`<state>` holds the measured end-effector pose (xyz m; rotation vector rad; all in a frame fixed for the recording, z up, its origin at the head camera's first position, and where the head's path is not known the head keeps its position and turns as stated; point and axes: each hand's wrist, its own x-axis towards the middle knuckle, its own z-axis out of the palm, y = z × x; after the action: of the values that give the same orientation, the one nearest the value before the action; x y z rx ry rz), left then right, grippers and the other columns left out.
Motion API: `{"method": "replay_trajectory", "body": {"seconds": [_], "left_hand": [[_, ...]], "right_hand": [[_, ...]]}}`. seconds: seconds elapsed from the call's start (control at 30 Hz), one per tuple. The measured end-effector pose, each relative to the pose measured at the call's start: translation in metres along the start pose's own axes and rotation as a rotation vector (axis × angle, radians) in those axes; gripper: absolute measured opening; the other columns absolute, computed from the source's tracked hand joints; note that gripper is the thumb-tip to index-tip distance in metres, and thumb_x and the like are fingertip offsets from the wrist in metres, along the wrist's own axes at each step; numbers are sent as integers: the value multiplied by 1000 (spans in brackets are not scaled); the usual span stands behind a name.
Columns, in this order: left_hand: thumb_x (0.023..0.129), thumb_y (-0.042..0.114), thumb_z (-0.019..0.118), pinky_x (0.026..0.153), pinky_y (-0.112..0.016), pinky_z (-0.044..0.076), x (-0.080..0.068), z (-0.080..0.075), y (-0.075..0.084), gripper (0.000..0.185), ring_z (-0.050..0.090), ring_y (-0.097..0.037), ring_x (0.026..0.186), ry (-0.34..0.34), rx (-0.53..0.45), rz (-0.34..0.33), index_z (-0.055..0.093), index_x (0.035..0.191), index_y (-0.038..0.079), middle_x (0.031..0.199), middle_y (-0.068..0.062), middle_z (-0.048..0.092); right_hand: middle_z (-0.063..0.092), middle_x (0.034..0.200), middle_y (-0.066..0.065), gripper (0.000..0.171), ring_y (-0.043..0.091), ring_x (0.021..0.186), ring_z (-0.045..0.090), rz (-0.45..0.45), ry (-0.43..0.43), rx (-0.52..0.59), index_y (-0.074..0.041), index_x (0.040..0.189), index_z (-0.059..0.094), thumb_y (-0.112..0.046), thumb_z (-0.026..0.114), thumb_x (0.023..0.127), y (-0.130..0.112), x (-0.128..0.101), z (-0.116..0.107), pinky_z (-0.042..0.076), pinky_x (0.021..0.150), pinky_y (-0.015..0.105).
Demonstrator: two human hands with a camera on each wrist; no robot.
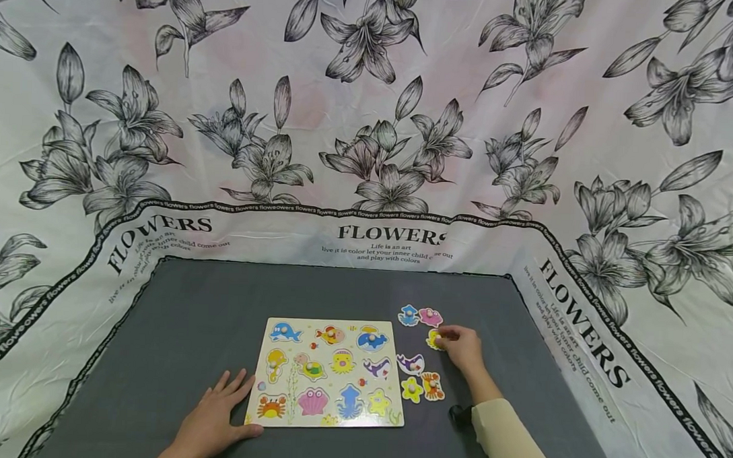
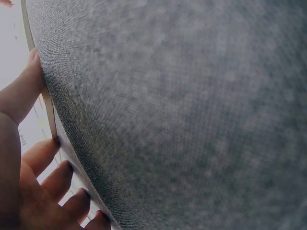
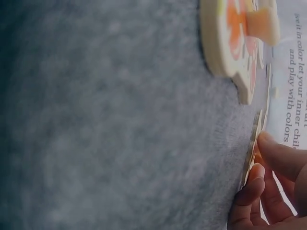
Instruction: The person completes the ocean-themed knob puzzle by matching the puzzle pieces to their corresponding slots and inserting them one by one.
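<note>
A white cloth printed with black lilies and the word FLOWERS (image 1: pixel 369 155) hangs behind and beside the dark grey felt-covered surface (image 1: pixel 206 304). On that surface lies the pale wooden peg-puzzle board (image 1: pixel 327 373), its cut-out slots holding sea-animal pieces: a blue whale, an orange fish, a yellow seahorse, a red crab, a pink shell, a blue squid and others.

Left of the board, the left hand (image 1: pixel 217 419) lies flat, its fingers (image 2: pixel 55 179) spread wide and straight, thumb against the board's lower left edge.

Right of the board, loose pieces sit on the surface: a blue one (image 1: pixel 408 315) and a pink one (image 1: pixel 430 317) at the far end, a white-and-purple whale piece (image 1: pixel 410 363), a yellow starfish piece (image 1: pixel 411 389) and an orange crab piece (image 1: pixel 432 385) nearer. Between these groups, the right hand (image 1: pixel 462 347) pinches a small yellow puzzle piece (image 1: pixel 433 339) with curled fingers (image 3: pixel 254 184), the piece still touching the surface.
</note>
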<state>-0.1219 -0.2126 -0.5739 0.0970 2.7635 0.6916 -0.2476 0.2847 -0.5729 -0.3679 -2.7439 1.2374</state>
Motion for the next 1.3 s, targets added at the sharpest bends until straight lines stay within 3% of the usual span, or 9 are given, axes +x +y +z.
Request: {"method": "replay_trajectory", "body": {"seconds": [0.2, 0.47, 0.73, 0.93, 1.17, 1.3], "left_hand": [[58, 74, 81, 117, -73, 20, 1, 0, -1, 116, 21, -50, 150, 2, 1, 7, 49, 152, 14, 160, -19, 38], [59, 73, 82, 116, -73, 21, 2, 0, 1, 115, 21, -51, 149, -17, -7, 12, 49, 152, 13, 160, -19, 37], [62, 70, 83, 116, -74, 21, 1, 0, 1, 113, 20, -52, 150, -33, -27, 21, 47, 152, 13, 160, -20, 36], [60, 71, 82, 117, -74, 20, 0, 1, -1, 114, 20, -51, 150, -23, -20, 12, 47, 152, 13, 160, -19, 37], [60, 71, 82, 116, -74, 20, -1, -2, 1, 114, 20, -52, 150, -23, -21, 13, 48, 152, 12, 160, -20, 37], [61, 71, 82, 116, -74, 20, -1, -2, 2, 114, 20, -52, 149, -29, -29, 12, 47, 153, 12, 160, -20, 36]], "right_hand": [[75, 98, 13, 17, 27, 89, 67, -7, -6, -31, -3, 102, 79, -7, 79, 86, -3, 0, 1, 55, 76, 39], [75, 97, 14, 15, 23, 83, 69, 18, -13, -33, -2, 103, 78, -7, 76, 89, -1, 0, 1, 57, 73, 40], [76, 106, 16, 18, 29, 96, 69, 9, 17, -43, -4, 106, 80, -14, 75, 92, -1, -3, -3, 58, 81, 47], [76, 103, 17, 18, 28, 90, 72, -33, 43, -28, -3, 105, 80, -12, 77, 90, -8, -6, -7, 59, 76, 43], [76, 104, 15, 19, 23, 89, 71, -24, 43, -6, -6, 105, 81, -17, 79, 89, -18, -6, -9, 56, 70, 32], [77, 103, 14, 20, 21, 87, 71, -22, 32, 6, -7, 105, 81, -19, 79, 89, -27, -9, -8, 58, 71, 33]]}}
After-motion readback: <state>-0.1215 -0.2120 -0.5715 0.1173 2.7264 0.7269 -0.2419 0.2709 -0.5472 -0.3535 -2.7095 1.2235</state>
